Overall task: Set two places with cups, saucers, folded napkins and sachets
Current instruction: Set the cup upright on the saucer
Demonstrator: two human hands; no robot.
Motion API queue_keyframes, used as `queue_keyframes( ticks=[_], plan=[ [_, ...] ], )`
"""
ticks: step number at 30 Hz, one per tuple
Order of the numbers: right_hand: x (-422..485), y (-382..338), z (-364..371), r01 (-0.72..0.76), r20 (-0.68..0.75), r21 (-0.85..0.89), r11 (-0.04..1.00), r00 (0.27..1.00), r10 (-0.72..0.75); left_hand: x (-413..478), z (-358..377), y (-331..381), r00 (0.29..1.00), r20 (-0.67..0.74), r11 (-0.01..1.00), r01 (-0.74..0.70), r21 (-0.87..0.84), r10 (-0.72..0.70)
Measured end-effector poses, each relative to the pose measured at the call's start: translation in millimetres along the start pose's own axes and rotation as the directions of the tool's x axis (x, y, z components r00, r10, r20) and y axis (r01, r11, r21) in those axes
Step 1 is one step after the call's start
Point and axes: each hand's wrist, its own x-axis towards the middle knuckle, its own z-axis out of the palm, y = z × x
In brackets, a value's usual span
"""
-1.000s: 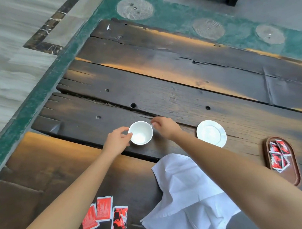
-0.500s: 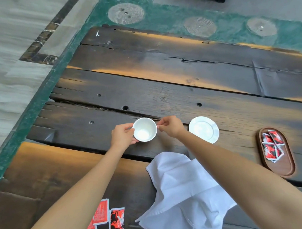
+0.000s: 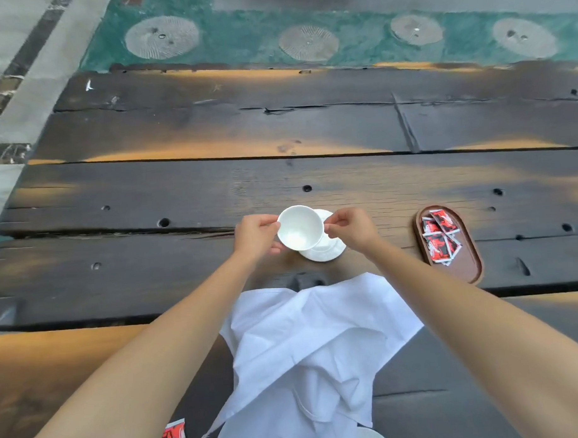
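Note:
A white cup (image 3: 300, 228) is held between both hands, just above and slightly left of a white saucer (image 3: 328, 252) on the dark plank table. My left hand (image 3: 256, 234) pinches the cup's left rim. On the right side, my right hand (image 3: 352, 229) grips the cup. An unfolded white napkin (image 3: 311, 345) lies crumpled between my forearms. Red sachets (image 3: 440, 238) fill a brown oval tray (image 3: 469, 265) to the right. One more red sachet (image 3: 172, 437) shows at the bottom edge.
A second white dish rim (image 3: 370, 437) peeks in at the bottom edge, partly under the napkin. The table (image 3: 212, 129) extends far ahead, with cracks and holes. Beyond it lies green floor (image 3: 248, 36) with round drain covers.
Both hands have carried the cup to the right, from bare table to over the saucer. The camera view has shifted right with them.

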Motion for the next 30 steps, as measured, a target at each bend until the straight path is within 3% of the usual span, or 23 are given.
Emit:
queue_keyframes(
  ticks=[9, 30],
  plan=[
    [15, 34, -15, -0.087, -0.115, 0.052, 0.995, 0.989, 0.093, 20, 48, 7, 0.998, 0.024, 0.997, 0.053, 0.057, -0.055],
    [14, 48, -7, -0.095, -0.142, 0.149, 0.984, 0.983, 0.116, 28, 58, -8, 0.997, 0.056, 0.998, 0.059, -0.014, -0.059]
  ],
)
